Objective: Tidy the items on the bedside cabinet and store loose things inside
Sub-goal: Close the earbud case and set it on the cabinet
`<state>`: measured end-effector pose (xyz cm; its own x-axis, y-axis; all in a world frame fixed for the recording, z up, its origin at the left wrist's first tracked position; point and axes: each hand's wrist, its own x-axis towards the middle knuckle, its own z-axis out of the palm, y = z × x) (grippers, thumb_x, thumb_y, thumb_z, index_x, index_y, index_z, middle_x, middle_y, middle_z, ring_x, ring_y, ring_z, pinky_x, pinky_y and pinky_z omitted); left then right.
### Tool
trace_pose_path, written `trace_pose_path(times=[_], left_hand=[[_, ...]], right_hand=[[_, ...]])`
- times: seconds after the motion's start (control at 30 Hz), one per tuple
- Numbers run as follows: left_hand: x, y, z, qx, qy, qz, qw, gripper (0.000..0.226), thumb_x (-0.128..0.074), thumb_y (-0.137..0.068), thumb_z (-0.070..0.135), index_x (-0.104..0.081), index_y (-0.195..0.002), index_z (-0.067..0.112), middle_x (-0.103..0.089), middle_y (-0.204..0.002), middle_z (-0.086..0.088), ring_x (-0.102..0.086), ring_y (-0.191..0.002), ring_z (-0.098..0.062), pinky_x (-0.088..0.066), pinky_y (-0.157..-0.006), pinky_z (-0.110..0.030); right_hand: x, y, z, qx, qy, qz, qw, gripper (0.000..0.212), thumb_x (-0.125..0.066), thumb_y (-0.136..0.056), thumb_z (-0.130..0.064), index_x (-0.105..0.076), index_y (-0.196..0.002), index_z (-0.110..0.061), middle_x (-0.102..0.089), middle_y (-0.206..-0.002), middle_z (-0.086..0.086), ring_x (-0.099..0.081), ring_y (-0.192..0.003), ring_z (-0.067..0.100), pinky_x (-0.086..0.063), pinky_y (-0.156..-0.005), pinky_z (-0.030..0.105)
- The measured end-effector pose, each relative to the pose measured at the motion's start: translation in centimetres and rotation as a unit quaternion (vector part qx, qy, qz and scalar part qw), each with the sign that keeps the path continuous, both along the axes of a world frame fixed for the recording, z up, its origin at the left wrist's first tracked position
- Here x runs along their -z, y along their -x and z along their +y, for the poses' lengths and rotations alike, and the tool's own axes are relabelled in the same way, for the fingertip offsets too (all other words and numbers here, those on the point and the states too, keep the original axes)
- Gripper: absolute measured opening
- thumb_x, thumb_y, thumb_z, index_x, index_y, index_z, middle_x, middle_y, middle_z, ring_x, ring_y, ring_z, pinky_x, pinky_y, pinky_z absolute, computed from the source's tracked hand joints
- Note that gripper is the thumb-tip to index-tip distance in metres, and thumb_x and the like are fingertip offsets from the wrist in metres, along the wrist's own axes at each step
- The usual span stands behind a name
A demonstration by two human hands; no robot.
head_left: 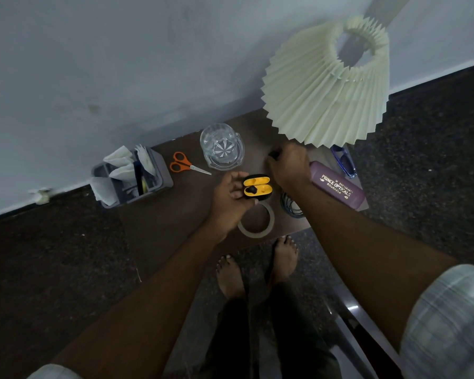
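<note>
Presently, the left hand (231,199) grips an open earbud case (256,186), long axis toward one o'clock, over the cabinet top (162,228), while the right hand (288,166) pinches a small dark object (273,154).

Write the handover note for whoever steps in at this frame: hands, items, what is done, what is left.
Left hand holds the open earbud case, one earbud seated. Right hand pinches a small dark item, probably the other earbud. Still on the cabinet top: scissors, glass jug, tape roll, cable coil, glasses case, blue glasses, organiser. Nothing visibly stored yet; all that remains.
</note>
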<state>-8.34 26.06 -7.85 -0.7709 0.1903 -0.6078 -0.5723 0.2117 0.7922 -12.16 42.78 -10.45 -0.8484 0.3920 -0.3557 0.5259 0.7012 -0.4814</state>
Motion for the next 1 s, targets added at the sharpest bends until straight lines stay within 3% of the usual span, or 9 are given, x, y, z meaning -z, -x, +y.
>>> trace_pose_path(times=[0.17,0.27,0.4,0.57,0.7,0.83,1.0], left_hand=[[0.0,0.4,0.1,0.002,0.002,-0.001,1.000,0.059,-0.073,-0.070,-0.018,-0.054,-0.120,0.008,-0.068,-0.099,-0.002,-0.069,-0.092,-0.015,-0.058,-0.080,-0.029],[-0.1,0.6,0.2,0.005,0.003,0.001,1.000,0.059,-0.073,-0.071,-0.018,-0.054,-0.122,0.005,-0.068,-0.100,-0.003,-0.069,-0.093,-0.017,-0.057,-0.080,-0.031],[-0.4,0.7,0.3,0.003,0.001,0.001,1.000,0.058,-0.071,-0.073,-0.018,-0.053,-0.123,0.005,-0.067,-0.101,-0.002,-0.069,-0.091,-0.013,-0.057,-0.079,-0.028],[-0.6,0.9,0.2,-0.004,0.002,0.005,1.000,0.059,-0.071,-0.073,-0.019,-0.052,-0.123,0.004,-0.067,-0.106,-0.007,-0.069,-0.088,-0.009,-0.057,-0.076,-0.022],[-0.7,0.7,0.1,0.000,0.001,0.006,1.000,0.059,-0.071,-0.072,-0.019,-0.052,-0.124,0.003,-0.067,-0.106,-0.009,-0.069,-0.088,-0.010,-0.058,-0.076,-0.022],[-1.1,0.4,0.3,-0.002,-0.004,0.005,1.000,0.059,-0.071,-0.072,-0.020,-0.052,-0.123,0.002,-0.067,-0.104,-0.010,-0.068,-0.086,-0.010,-0.056,-0.075,-0.020],[-1.2,0.1,0.3,-0.004,-0.009,0.012,1.000,0.058,-0.073,-0.070,-0.019,-0.053,-0.119,0.006,-0.067,-0.103,-0.010,-0.068,-0.089,-0.015,-0.056,-0.080,-0.029]], right_hand=[[-0.4,-0.2,0.5,0.011,0.024,0.029,0.999,0.024,-0.058,-0.082,-0.024,-0.074,-0.083,-0.007,-0.071,-0.078,0.011,-0.062,-0.069,0.028,-0.045,-0.063,0.026],[-1.4,-0.7,0.7,-0.001,0.072,0.057,0.996,0.021,-0.062,-0.084,-0.022,-0.076,-0.096,-0.011,-0.075,-0.089,0.003,-0.066,-0.081,0.018,-0.042,-0.072,0.020],[-2.8,-1.5,1.1,0.021,0.185,0.071,0.980,0.024,-0.067,-0.089,-0.018,-0.071,-0.111,-0.010,-0.071,-0.097,-0.002,-0.065,-0.083,0.011,-0.047,-0.067,0.006],[-4.4,-3.0,1.4,0.044,0.306,0.073,0.948,0.022,-0.071,-0.088,-0.011,-0.070,-0.110,-0.009,-0.072,-0.098,0.004,-0.070,-0.084,0.022,-0.057,-0.070,0.022],[-4.7,-4.0,1.7,0.040,0.325,0.089,0.940,0.024,-0.076,-0.084,-0.011,-0.072,-0.107,-0.009,-0.073,-0.098,0.007,-0.069,-0.083,0.017,-0.057,-0.076,0.025],[-4.8,-4.9,1.4,0.027,0.359,0.048,0.932,0.026,-0.076,-0.084,-0.007,-0.071,-0.109,-0.002,-0.074,-0.095,0.015,-0.073,-0.087,0.028,-0.061,-0.081,0.036],[-5.1,-5.7,0.9,0.005,0.336,0.040,0.941,0.024,-0.075,-0.083,-0.001,-0.070,-0.107,0.001,-0.074,-0.089,0.020,-0.073,-0.079,0.026,-0.061,-0.074,0.030]])
